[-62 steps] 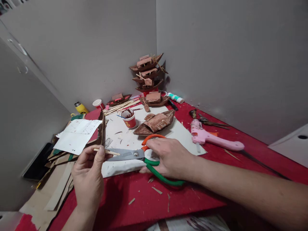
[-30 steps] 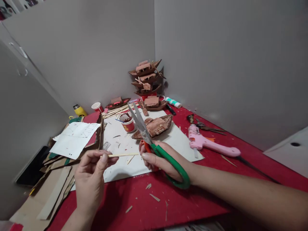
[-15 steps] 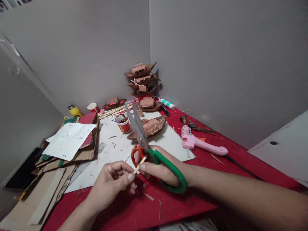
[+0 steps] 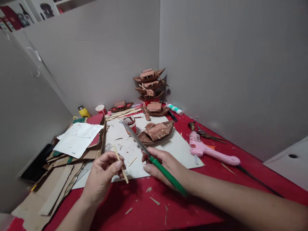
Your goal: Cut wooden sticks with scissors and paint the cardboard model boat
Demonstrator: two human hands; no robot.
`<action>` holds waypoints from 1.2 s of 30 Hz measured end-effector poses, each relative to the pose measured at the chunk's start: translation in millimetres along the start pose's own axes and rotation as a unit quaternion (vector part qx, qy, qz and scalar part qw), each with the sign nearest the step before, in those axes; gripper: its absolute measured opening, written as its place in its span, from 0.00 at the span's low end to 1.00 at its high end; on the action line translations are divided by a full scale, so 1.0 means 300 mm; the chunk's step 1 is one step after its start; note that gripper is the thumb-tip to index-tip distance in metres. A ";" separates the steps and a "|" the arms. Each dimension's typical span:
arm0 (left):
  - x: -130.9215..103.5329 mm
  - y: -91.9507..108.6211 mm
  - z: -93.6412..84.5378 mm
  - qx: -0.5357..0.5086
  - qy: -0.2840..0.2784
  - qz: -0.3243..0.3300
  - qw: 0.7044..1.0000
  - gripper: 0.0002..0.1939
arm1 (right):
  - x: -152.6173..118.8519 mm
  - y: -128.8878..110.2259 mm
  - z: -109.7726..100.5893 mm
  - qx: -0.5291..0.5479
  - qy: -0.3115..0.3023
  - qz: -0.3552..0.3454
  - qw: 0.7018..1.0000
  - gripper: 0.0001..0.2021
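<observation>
Between the thumb and fingers of my left hand [image 4: 106, 170] is a thin pale wooden stick [image 4: 125, 177], tilted and apart from the blades. My right hand [image 4: 166, 165] grips green-handled scissors [image 4: 166, 173], seen nearly edge-on, with the blades pointing up and left. Beyond the scissors, a brown model boat [image 4: 157, 132] with a ribbed roof rests on white paper [image 4: 178, 150]. A paper cup [image 4: 131, 125] smeared inside with dark brown stands beside the boat, partly behind the blade tips.
Right of the paper lies a pink glue gun [image 4: 211, 152] with a black cable, near dark pliers-like tools [image 4: 209, 134]. Stacked cardboard [image 4: 64, 183] fills the left side. Several model boats [image 4: 149, 85] are piled in the corner, near loose sticks [image 4: 122, 113]. Offcuts [image 4: 154, 201] litter the red tabletop.
My hands have moved apart, and the stick has come away from my right hand into my left alone. The scissors have turned edge-on. The view has shifted a little left.
</observation>
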State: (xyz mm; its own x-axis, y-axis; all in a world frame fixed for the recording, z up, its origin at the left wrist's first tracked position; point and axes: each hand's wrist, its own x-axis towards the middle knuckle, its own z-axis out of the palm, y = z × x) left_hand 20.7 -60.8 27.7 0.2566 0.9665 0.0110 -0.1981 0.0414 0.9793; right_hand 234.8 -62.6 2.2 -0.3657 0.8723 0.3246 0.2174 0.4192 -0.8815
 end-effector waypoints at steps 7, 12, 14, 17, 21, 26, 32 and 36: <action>-0.006 0.011 0.001 0.006 0.022 0.053 0.998 0.06 | -0.011 0.024 0.020 -0.136 -0.044 0.008 0.990 0.17; -0.009 0.000 -0.002 0.031 0.032 0.072 0.996 0.06 | -0.020 0.018 0.026 -0.235 -0.054 0.025 0.970 0.18; -0.008 -0.005 -0.006 0.029 0.033 0.077 0.996 0.07 | -0.021 0.015 0.028 -0.248 -0.054 0.022 0.967 0.19; -0.006 -0.014 -0.014 0.019 0.015 0.077 0.997 0.07 | -0.023 0.014 0.030 -0.268 -0.047 0.018 0.962 0.20; -0.009 -0.020 -0.021 0.023 -0.014 0.078 0.997 0.08 | -0.024 0.011 0.027 -0.303 -0.044 0.027 0.952 0.21; -0.017 -0.029 -0.021 0.048 0.011 0.092 0.995 0.09 | -0.019 0.010 0.019 -0.338 -0.035 0.024 0.940 0.21; -0.014 -0.030 -0.015 0.090 0.079 0.107 0.987 0.07 | -0.016 0.009 0.017 -0.368 -0.031 0.019 0.929 0.23; -0.007 -0.026 -0.011 0.076 0.113 0.112 0.984 0.05 | -0.019 0.009 0.019 -0.378 -0.041 0.024 0.924 0.24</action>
State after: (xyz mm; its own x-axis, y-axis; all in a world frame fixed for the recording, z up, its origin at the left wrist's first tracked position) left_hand 18.4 -62.2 19.4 0.0015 0.9794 0.2021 -0.0776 -0.2014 0.9764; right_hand 232.5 -67.9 -3.9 -0.3989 0.8858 0.2372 0.7948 0.4630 -0.3923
